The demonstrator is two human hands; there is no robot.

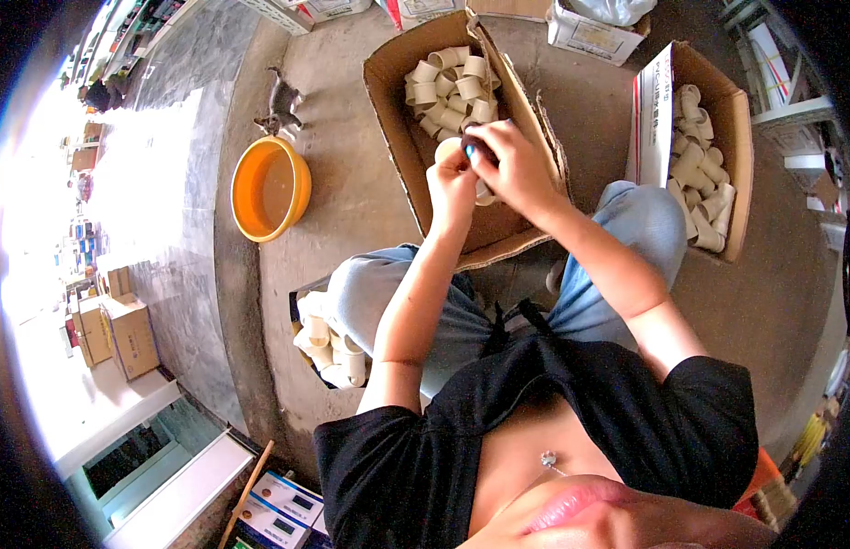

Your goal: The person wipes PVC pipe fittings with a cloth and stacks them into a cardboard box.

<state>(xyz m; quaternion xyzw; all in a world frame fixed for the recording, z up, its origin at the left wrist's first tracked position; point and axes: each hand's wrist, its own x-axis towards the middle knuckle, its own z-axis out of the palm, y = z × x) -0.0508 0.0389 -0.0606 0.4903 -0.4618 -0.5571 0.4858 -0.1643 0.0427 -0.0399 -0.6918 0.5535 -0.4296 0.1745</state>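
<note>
Both of my hands meet over an open cardboard box point(398, 110) that holds a pile of cream-coloured pipe fittings point(451, 87). My left hand point(452, 188) is closed around a cream fitting point(450, 151), of which only a part shows. Pressed close beside it, my right hand point(509, 163) has its fingers wrapped round a small dark object point(477, 146) with a spot of blue at it. What the dark object is, I cannot make out. Another pale fitting shows just below the hands, partly hidden by them.
At the right stands a second box point(738, 174) of fittings; more fittings point(329, 348) lie by my left knee. An orange basin point(301, 188) and a kitten point(281, 101) are on the floor at the left. A white box point(590, 38) stands at the back.
</note>
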